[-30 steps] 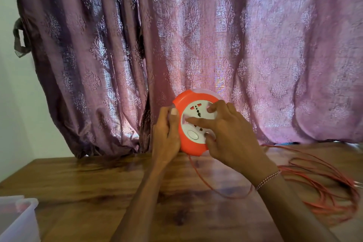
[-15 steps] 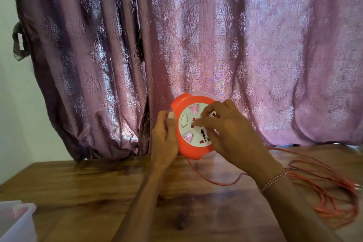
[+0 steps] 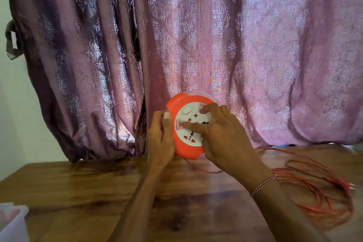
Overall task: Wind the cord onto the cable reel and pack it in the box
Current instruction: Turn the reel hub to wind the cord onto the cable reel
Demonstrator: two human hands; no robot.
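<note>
- Head camera view: we hold the orange cable reel [image 3: 186, 149] upright in the air, above the far part of the wooden table [image 3: 88, 188] and in front of the purple curtain [image 3: 196, 35].
- Our left hand [image 3: 160, 141] grips the left edge of the reel; the thumb lies on the orange rim and the other fingers wrap behind it, out of sight.
- Our right hand [image 3: 224, 139] lies on the white socket face [image 3: 188, 124] of the reel. Its fingers are spread wide, and the fingertips [image 3: 183, 124] press on the face, near the red and black socket holes.
- A bracelet [image 3: 262, 185] sits on our right wrist.
- The orange cord [image 3: 322, 192] lies in loose loops on the right side of the table, well apart from the reel. One thin strand of it runs from under the reel toward these loops.
- A translucent plastic box [image 3: 13, 222] stands at the lower left corner, partly cut off by the frame edge. We cannot tell what is inside.
</note>
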